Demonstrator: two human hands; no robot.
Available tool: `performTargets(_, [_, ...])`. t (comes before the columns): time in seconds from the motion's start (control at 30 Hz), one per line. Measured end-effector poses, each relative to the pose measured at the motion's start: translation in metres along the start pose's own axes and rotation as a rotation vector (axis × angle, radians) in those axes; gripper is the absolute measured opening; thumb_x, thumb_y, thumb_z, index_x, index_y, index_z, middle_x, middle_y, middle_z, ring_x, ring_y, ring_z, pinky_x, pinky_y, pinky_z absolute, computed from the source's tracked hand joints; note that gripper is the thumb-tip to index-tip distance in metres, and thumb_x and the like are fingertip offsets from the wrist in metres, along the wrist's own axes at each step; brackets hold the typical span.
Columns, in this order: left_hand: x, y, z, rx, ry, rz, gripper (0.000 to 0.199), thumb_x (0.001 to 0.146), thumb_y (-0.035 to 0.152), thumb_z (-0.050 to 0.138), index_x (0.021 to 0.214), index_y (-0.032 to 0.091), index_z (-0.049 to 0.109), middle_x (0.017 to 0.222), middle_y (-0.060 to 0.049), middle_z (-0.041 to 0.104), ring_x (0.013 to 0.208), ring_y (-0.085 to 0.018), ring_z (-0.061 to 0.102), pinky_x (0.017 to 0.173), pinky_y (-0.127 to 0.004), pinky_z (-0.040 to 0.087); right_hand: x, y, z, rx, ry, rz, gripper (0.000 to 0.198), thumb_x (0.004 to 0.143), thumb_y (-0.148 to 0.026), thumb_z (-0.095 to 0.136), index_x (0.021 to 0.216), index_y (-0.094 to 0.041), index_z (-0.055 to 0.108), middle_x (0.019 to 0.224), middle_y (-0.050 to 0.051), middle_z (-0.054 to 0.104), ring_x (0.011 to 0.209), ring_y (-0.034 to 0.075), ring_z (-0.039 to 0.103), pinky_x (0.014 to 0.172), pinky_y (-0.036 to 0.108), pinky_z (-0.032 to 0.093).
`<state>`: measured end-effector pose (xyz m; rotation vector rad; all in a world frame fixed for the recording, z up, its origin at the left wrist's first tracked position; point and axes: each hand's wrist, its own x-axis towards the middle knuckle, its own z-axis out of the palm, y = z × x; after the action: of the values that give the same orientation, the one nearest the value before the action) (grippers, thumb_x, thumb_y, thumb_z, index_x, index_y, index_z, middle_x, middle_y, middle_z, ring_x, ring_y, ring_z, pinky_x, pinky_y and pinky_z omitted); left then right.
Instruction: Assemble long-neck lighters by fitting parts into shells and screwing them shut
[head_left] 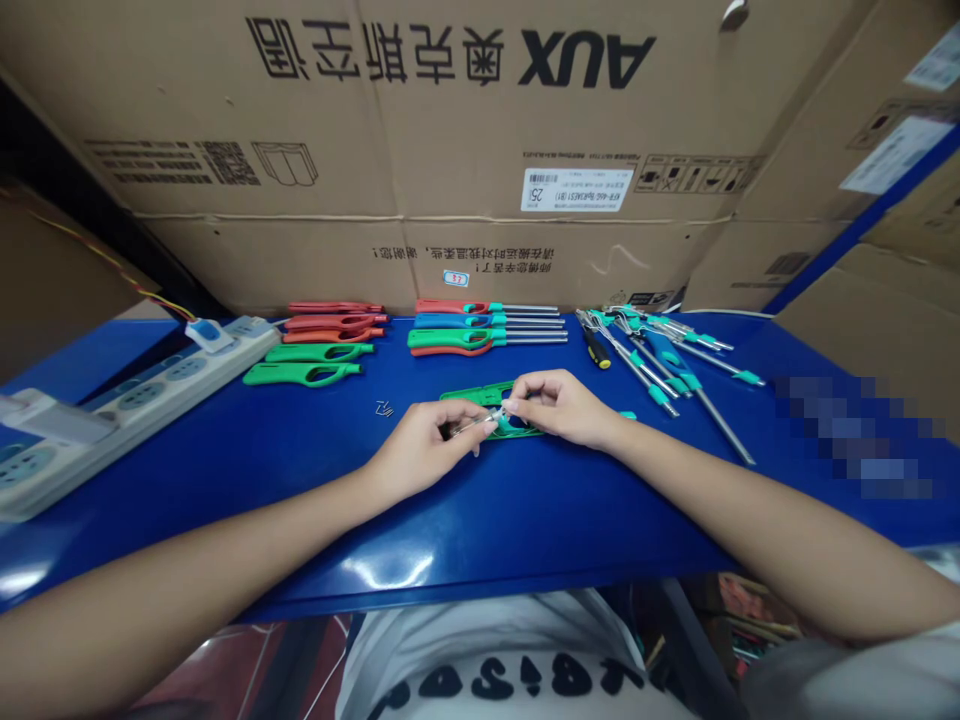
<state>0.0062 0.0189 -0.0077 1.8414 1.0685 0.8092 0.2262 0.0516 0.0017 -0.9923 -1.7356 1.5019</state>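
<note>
My left hand (pixel 429 438) is closed around a small clear-and-silver lighter part (pixel 493 416), held just above the blue tabletop. My right hand (pixel 564 408) pinches at the far end of that part, its fingertips almost meeting the left ones. Behind and below my fingers lies an opened green lighter shell (pixel 474 394), partly hidden by both hands. A bit of turquoise shows inside the lower half. To the left of my left hand rest several small metal pins (pixel 385 408).
Lighter casings (pixel 304 374) lie at back left, lighters with metal tubes (pixel 450 340) in the middle. Loose tubes with turquoise tips (pixel 724 425) and a black-and-yellow screwdriver (pixel 598 350) lie right. A power strip (pixel 142 400) runs along the left; a cardboard wall (pixel 300 230) stands behind.
</note>
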Motion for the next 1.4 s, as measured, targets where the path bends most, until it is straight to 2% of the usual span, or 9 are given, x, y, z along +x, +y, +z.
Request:
performTargets(0.23, [0.000, 0.004, 0.001, 0.025, -0.001, 0.043, 0.036, 0.094, 0.042, 0.059, 0.075, 0.013, 0.071, 0.066, 0.000, 0.066, 0.059, -0.011, 0.052, 0.058, -0.021, 0.038, 0.000, 0.006, 0.001, -0.049, 0.034, -0.020, 0.050, 0.069, -0.061, 0.079, 0.076, -0.014, 0.062, 0.062, -0.004, 0.052, 0.052, 0.006, 0.037, 0.049, 0.022, 0.026])
performTargets(0.53, [-0.001, 0.002, 0.003, 0.015, 0.010, 0.037, 0.036, 0.094, 0.042, 0.059, 0.077, 0.014, 0.073, 0.067, -0.001, 0.067, 0.062, -0.013, 0.054, 0.061, -0.023, 0.040, -0.001, 0.005, 0.004, -0.066, 0.042, -0.022, 0.048, 0.069, -0.059, 0.080, 0.074, -0.014, 0.062, 0.060, -0.004, 0.051, 0.051, 0.005, 0.035, 0.048, 0.021, 0.025])
performTargets(0.7, [0.002, 0.003, 0.000, 0.025, 0.010, 0.040, 0.039, 0.094, 0.044, 0.059, 0.071, 0.014, 0.071, 0.067, -0.002, 0.068, 0.063, -0.013, 0.057, 0.062, -0.023, 0.042, 0.000, 0.000, 0.004, -0.023, 0.029, -0.001, 0.046, 0.068, -0.055, 0.082, 0.073, -0.015, 0.061, 0.056, -0.006, 0.051, 0.045, 0.004, 0.037, 0.043, 0.020, 0.026])
performTargets(0.83, [0.004, 0.006, -0.007, 0.028, -0.012, 0.015, 0.032, 0.092, 0.044, 0.062, 0.087, 0.015, 0.074, 0.070, -0.002, 0.072, 0.063, -0.014, 0.062, 0.061, -0.023, 0.045, 0.001, -0.001, 0.002, 0.003, 0.027, 0.032, 0.048, 0.072, -0.061, 0.078, 0.074, -0.017, 0.059, 0.048, -0.008, 0.048, 0.038, 0.004, 0.035, 0.038, 0.020, 0.023])
performTargets(0.97, [0.001, 0.011, -0.016, 0.201, 0.000, 0.049, 0.028, 0.091, 0.040, 0.065, 0.108, 0.018, 0.071, 0.074, 0.001, 0.074, 0.062, -0.013, 0.063, 0.062, -0.023, 0.045, 0.001, 0.000, -0.002, -0.021, 0.027, 0.026, 0.044, 0.076, -0.058, 0.075, 0.076, -0.017, 0.060, 0.044, -0.008, 0.050, 0.036, 0.005, 0.037, 0.037, 0.020, 0.026])
performTargets(1.03, [-0.001, 0.013, -0.020, 0.318, 0.013, 0.088, 0.025, 0.091, 0.039, 0.066, 0.106, 0.019, 0.069, 0.077, 0.001, 0.074, 0.062, -0.013, 0.062, 0.061, -0.024, 0.044, 0.002, 0.001, -0.006, -0.042, 0.043, 0.017, 0.042, 0.080, -0.057, 0.072, 0.075, -0.017, 0.060, 0.042, -0.008, 0.049, 0.034, 0.005, 0.037, 0.038, 0.020, 0.027])
performTargets(1.17, [-0.001, 0.013, -0.026, 0.504, 0.032, 0.220, 0.019, 0.092, 0.038, 0.066, 0.091, 0.019, 0.068, 0.086, -0.002, 0.072, 0.081, -0.018, 0.063, 0.071, -0.027, 0.047, 0.003, 0.002, -0.014, -0.058, 0.064, 0.005, 0.040, 0.085, -0.055, 0.068, 0.077, -0.016, 0.061, 0.042, -0.008, 0.050, 0.033, 0.005, 0.038, 0.039, 0.020, 0.030])
performTargets(1.3, [0.002, 0.008, -0.029, 0.620, 0.004, 0.326, 0.017, 0.095, 0.036, 0.064, 0.095, 0.019, 0.069, 0.093, -0.004, 0.070, 0.089, -0.021, 0.059, 0.082, -0.034, 0.047, 0.003, 0.002, -0.015, -0.054, 0.055, 0.009, 0.039, 0.084, -0.054, 0.069, 0.078, -0.016, 0.063, 0.045, -0.007, 0.052, 0.034, 0.005, 0.038, 0.039, 0.021, 0.029])
performTargets(1.4, [0.003, 0.005, -0.030, 0.642, -0.050, 0.338, 0.016, 0.093, 0.034, 0.066, 0.097, 0.020, 0.072, 0.097, -0.005, 0.069, 0.092, -0.022, 0.060, 0.086, -0.035, 0.047, 0.002, 0.001, -0.014, -0.051, 0.047, 0.017, 0.039, 0.083, -0.054, 0.070, 0.078, -0.016, 0.063, 0.049, -0.006, 0.055, 0.034, 0.004, 0.038, 0.038, 0.021, 0.028])
